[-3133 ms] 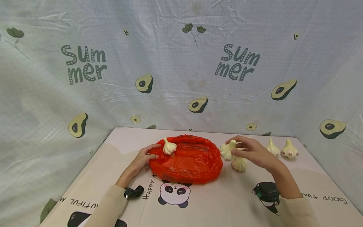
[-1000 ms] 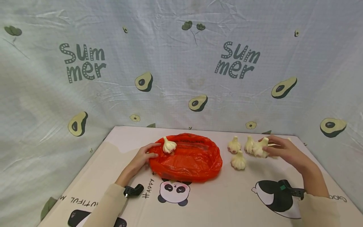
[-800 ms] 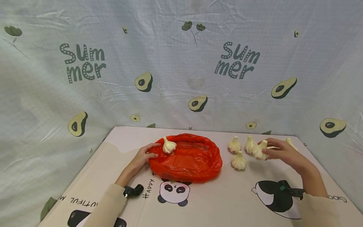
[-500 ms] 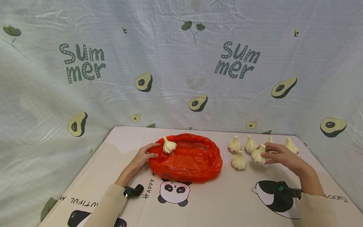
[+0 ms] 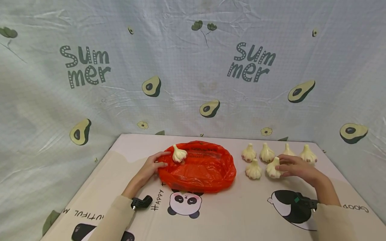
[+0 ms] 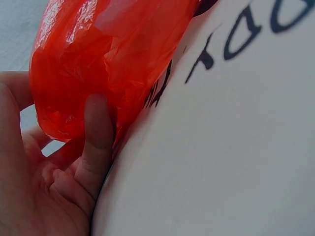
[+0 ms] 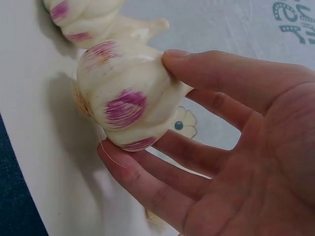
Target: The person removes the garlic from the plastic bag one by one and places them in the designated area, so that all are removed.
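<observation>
My left hand (image 5: pixel 149 167) grips the left side of an open red plastic bag (image 5: pixel 196 174); the left wrist view shows its fingers about the bag's crinkled wall (image 6: pixel 113 54). One garlic bulb (image 5: pixel 179 154) lies at the bag's left inner edge. My right hand (image 5: pixel 298 168) holds another garlic bulb (image 5: pixel 273 168) between thumb and fingers, low over the table. Purple streaks mark this garlic bulb (image 7: pixel 123 98) in the right wrist view, where its stem is partly hidden by the fingers. Left of it sits a garlic bulb (image 5: pixel 253 170).
Behind the right hand, more garlic bulbs stand in a row, among them one at the left end (image 5: pixel 249 153), one beside it (image 5: pixel 267 153) and one at the right end (image 5: pixel 308 154). The white table (image 5: pixel 223 214) meets a printed cloth (image 5: pixel 181 67) at the back.
My right hand has gone from beside the bag to the right and then down towards the front with a garlic bulb. Another garlic bulb now stands in the back row. The left hand keeps its place.
</observation>
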Demonstrator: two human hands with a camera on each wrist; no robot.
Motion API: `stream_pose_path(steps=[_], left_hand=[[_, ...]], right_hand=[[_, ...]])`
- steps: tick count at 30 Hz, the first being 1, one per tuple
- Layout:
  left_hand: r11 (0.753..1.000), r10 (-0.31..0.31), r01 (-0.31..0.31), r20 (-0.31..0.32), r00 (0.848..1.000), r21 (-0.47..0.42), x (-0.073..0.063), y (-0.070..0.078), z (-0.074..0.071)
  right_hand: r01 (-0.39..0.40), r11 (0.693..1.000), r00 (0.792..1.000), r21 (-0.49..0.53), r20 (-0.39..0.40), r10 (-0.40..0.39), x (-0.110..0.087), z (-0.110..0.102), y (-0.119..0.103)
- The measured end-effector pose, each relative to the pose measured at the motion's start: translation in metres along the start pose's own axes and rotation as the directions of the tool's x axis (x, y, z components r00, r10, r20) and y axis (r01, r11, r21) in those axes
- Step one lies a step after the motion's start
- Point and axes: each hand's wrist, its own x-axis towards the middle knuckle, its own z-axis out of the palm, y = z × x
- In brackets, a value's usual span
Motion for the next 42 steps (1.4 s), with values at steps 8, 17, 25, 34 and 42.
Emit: stream_pose_path(steps=[8,17,25,34,42], left_hand=[[1.0,0.001,-0.001,0.0,1.0,0.003,0.0005,0.0001,0.0],[1.0,0.001,-0.001,-0.001,1.0,0.012,0.0001,0.0004,0.0002],[1.0,-0.001,0.001,-0.001,1.0,0.011,-0.0004,0.0006,0.0001],[1.0,0.0,0.0,0.0,1.0,-0.01,-0.0004,-0.0009,0.0006],[1.0,-0.001,0.001,-0.002,1.0,-0.007,0.0001,0.0003,0.0004]], right_hand=[[-0.026,1.0,1.0,-0.018,-0.005,0.026,0.0012,0.0039,0.0005],[-0.003,1.0,1.0,0.004,0.017,0.003,0.004,0.0043,-0.0009],[-0.029,0.999,0.999,-0.033,0.021,0.03,0.0052,0.0057,-0.0043],[-0.06,0.995,0.998,-0.076,0.028,0.062,0.006,0.0074,-0.005],[-0.035,0.998,0.999,-0.048,0.033,0.037,0.0055,0.0064,-0.0062]])
